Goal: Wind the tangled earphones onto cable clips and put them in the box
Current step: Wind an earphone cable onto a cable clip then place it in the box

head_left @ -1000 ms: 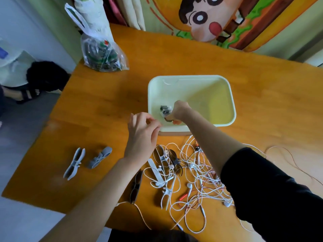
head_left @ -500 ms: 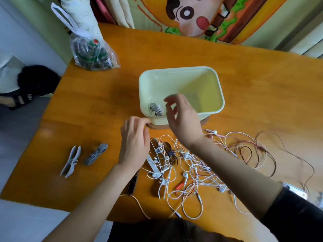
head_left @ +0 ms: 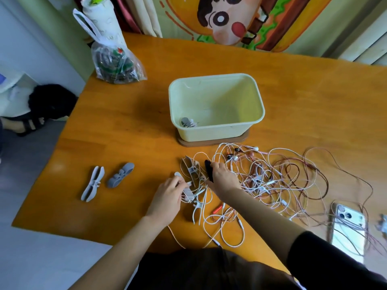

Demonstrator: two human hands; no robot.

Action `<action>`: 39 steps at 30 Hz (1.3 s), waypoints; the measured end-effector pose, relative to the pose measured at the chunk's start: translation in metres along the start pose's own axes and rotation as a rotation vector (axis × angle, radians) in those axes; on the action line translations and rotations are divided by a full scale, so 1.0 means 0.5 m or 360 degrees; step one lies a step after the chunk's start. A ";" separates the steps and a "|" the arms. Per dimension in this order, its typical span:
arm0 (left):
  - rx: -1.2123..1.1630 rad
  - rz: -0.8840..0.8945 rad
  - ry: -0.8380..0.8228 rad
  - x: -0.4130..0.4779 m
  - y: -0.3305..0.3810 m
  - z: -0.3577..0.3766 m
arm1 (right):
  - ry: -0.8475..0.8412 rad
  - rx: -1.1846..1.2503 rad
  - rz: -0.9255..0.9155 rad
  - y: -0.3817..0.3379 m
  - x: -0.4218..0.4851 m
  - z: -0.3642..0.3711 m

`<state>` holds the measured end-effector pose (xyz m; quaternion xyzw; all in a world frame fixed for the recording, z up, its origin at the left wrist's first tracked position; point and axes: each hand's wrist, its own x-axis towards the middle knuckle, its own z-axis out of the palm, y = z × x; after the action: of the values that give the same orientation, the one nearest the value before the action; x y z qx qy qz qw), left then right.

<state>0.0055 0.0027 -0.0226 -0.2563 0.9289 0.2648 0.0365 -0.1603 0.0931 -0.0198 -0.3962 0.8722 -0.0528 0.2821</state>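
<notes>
Beside tangled earphones (head_left: 270, 176), pinches white clip (head_left: 188, 193) in left grip (head_left: 167, 197), clasps black clip (head_left: 208, 169) in right grip (head_left: 223, 178), short of the box (head_left: 215, 131).

Pale yellow-green box (head_left: 217, 130), orange wooden table (head_left: 136, 126) — white and reddish earphones (head_left: 272, 176).

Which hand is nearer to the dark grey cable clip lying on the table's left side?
The left. The left hand lies to the right of the dark grey clip; the right hand is farther right still, on the tangled earphones.
</notes>
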 end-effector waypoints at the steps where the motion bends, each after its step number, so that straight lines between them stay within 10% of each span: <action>1: 0.0009 -0.0009 0.0007 -0.001 -0.001 0.000 | 0.0009 -0.0023 -0.0002 0.002 -0.002 -0.001; 8: -0.0079 -0.0113 0.0193 0.014 0.023 -0.006 | 0.0181 0.0468 -0.0106 0.004 -0.045 -0.035; 15: -0.1329 -0.0498 0.0134 0.028 0.112 -0.019 | 0.0360 0.0644 -0.0442 -0.041 -0.122 -0.023; 28: -0.0691 -0.0491 0.0428 0.049 0.014 -0.058 | 0.0308 0.0482 -0.0170 0.054 -0.105 -0.010; 39: -0.0344 -0.0760 0.0125 0.049 -0.054 -0.031 | 0.0112 0.0302 -0.0225 0.013 -0.055 0.017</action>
<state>-0.0013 -0.0360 -0.0272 -0.4806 0.8093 0.3361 0.0344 -0.1456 0.1182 -0.0164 -0.4262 0.8424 -0.1689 0.2830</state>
